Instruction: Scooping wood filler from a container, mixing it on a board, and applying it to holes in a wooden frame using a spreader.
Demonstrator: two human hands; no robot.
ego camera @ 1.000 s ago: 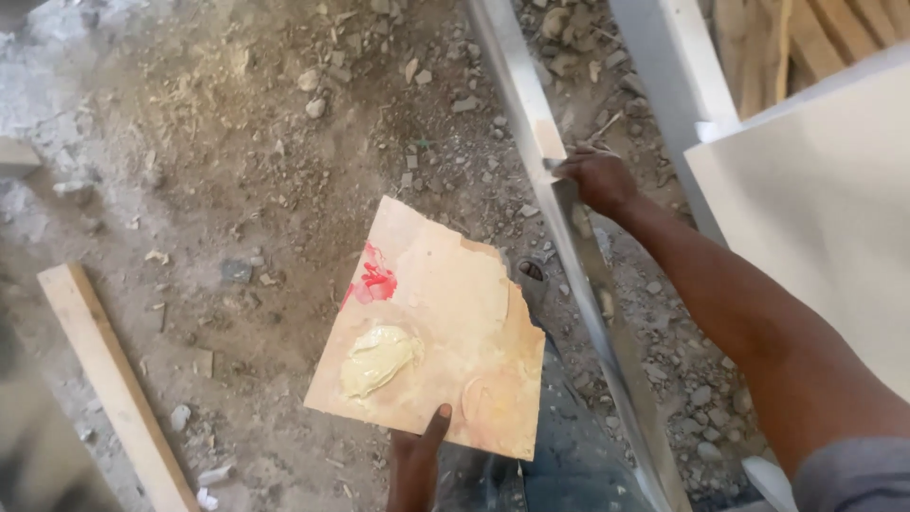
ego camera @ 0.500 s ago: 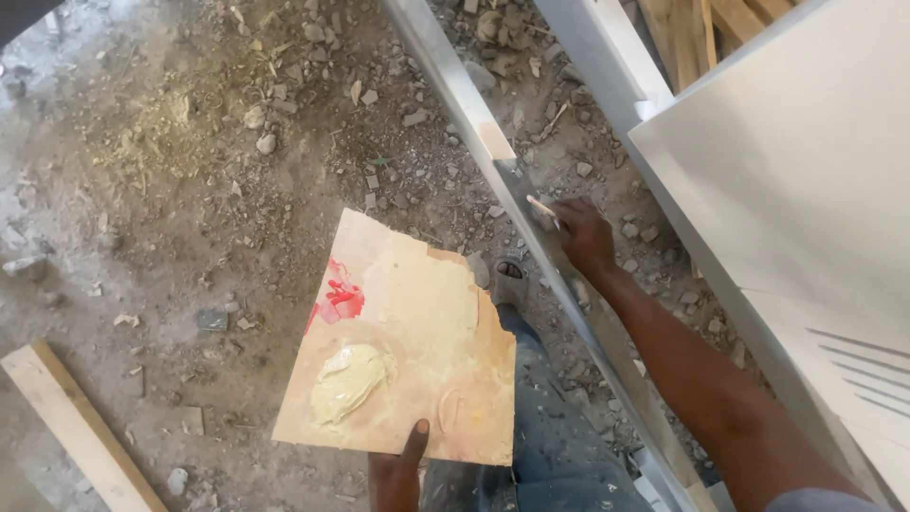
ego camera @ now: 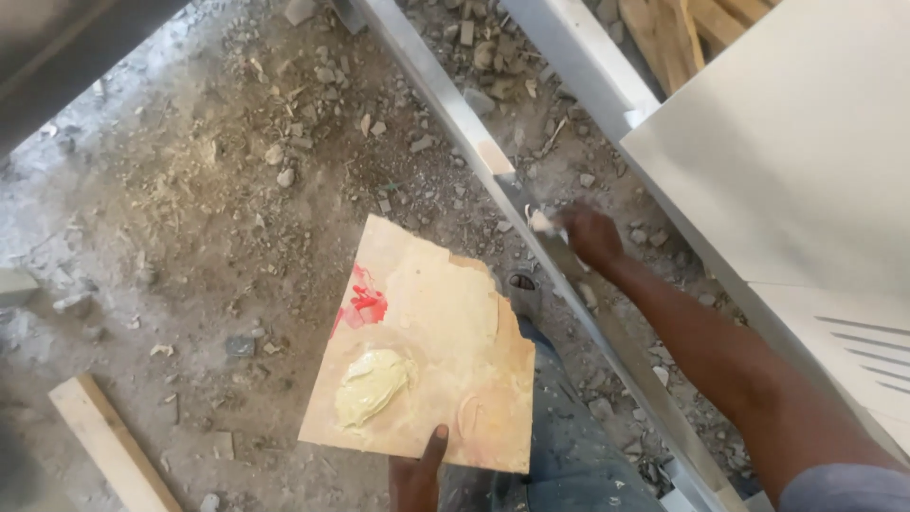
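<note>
My left hand [ego camera: 417, 479] grips the near edge of a tan board [ego camera: 445, 313], thumb on top. A lump of pale yellow putty [ego camera: 372, 387] and a red smear [ego camera: 365, 303] lie on the board. My right hand [ego camera: 588, 235] is closed on a small putty knife [ego camera: 542, 223] and presses its blade against a long grey metal frame bar [ego camera: 455, 104] that runs diagonally across the ground. A pale putty patch [ego camera: 495, 156] shows on the bar just above the knife.
The ground is dirt strewn with stones and rubble. A wooden plank [ego camera: 114, 446] lies at the lower left. A large grey-white panel with louvre slits [ego camera: 806, 161] fills the right side, with wood pieces [ego camera: 682, 28] behind it. My jeans leg and sandal [ego camera: 526, 289] show below the board.
My right hand slid down the metal bar toward me with the knife, then held near the putty patch. The board stayed in my left hand; the view shifted.
</note>
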